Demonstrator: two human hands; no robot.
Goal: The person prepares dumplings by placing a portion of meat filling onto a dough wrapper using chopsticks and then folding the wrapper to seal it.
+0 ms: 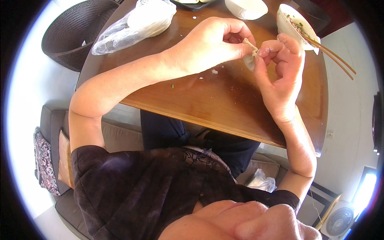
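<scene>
A small pale dumpling (pixel 249 61) with a pleated edge is held up over the wooden table (pixel 180 98). My left hand (pixel 216 42) pinches one end of its edge between thumb and fingers. From the other side, my right hand (pixel 282 68) presses the rim between thumb and forefinger, its fingertips dusted with white. Part of the dumpling is hidden behind the fingers. Just beyond my right hand stands a white bowl (pixel 283 25) of chopped filling (pixel 298 26) flecked with green. Wooden chopsticks (pixel 334 56) rest across its rim and stick out to the right.
A clear plastic bag (pixel 138 30) with something white inside lies at the table's far left. Another white bowl (pixel 246 9) and a dark tray (pixel 194 5) stand at the far edge. Dough crumbs (pixel 215 72) dot the tabletop. A dark woven basket (pixel 68 36) stands left of the table.
</scene>
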